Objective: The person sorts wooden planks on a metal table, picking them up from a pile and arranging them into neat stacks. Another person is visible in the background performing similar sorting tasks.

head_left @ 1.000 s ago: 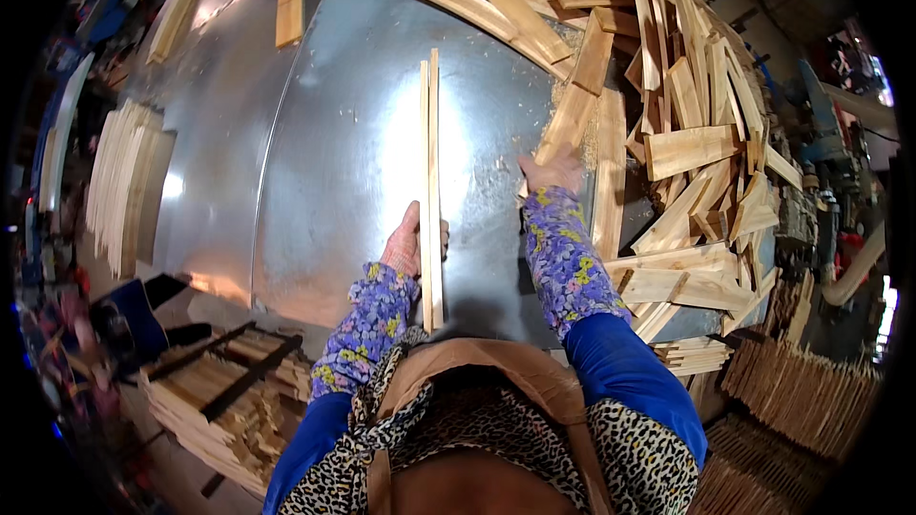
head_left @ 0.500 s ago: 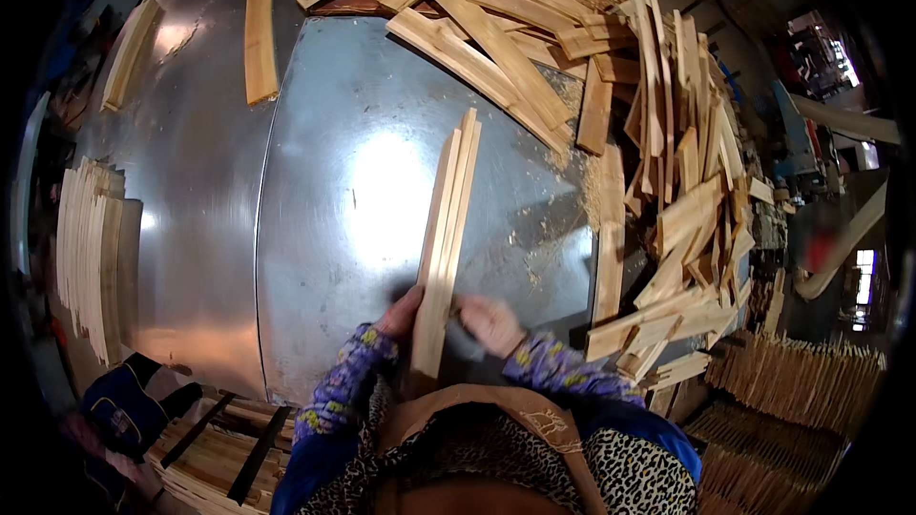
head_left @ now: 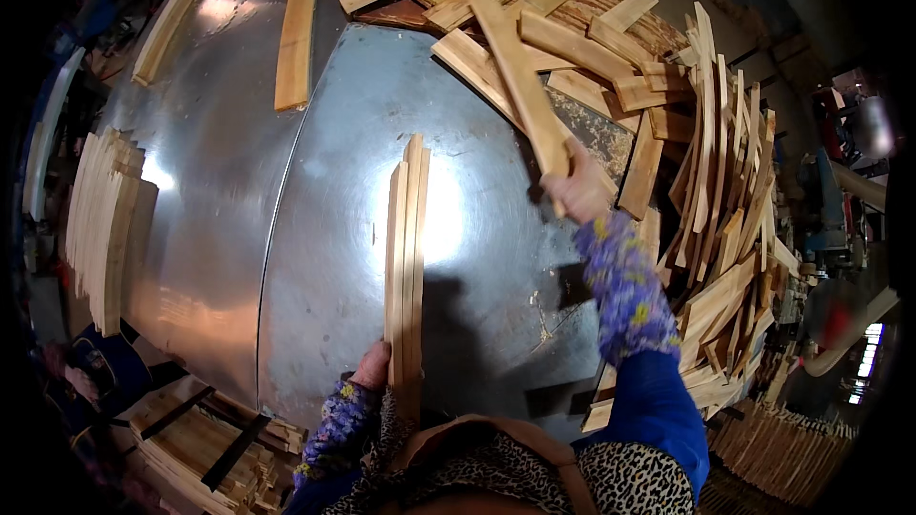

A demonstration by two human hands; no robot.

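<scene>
My left hand point(head_left: 374, 365) is closed on the near part of a small bundle of wooden slats point(head_left: 406, 257), which stand side by side and point away from me over the metal table point(head_left: 334, 324). Some of its fingers are hidden behind the slats. Farther off to the right, my right hand point(head_left: 578, 187) grips the near end of a long wooden board point(head_left: 520, 86). The board's far end rests among the loose pile of boards point(head_left: 572, 48).
Upright boards point(head_left: 711, 153) crowd the table's right side. On the left stands a neat stack of slats point(head_left: 105, 219), and two single boards point(head_left: 298, 38) point(head_left: 168, 29) lie farther off. A person in dark blue point(head_left: 114, 372) is at the lower left, near strapped boards point(head_left: 205, 439).
My right hand has left the bundle, reached forward and right, and taken hold of a board on the pile. The bundle in my left hand has shifted slightly left and toward me.
</scene>
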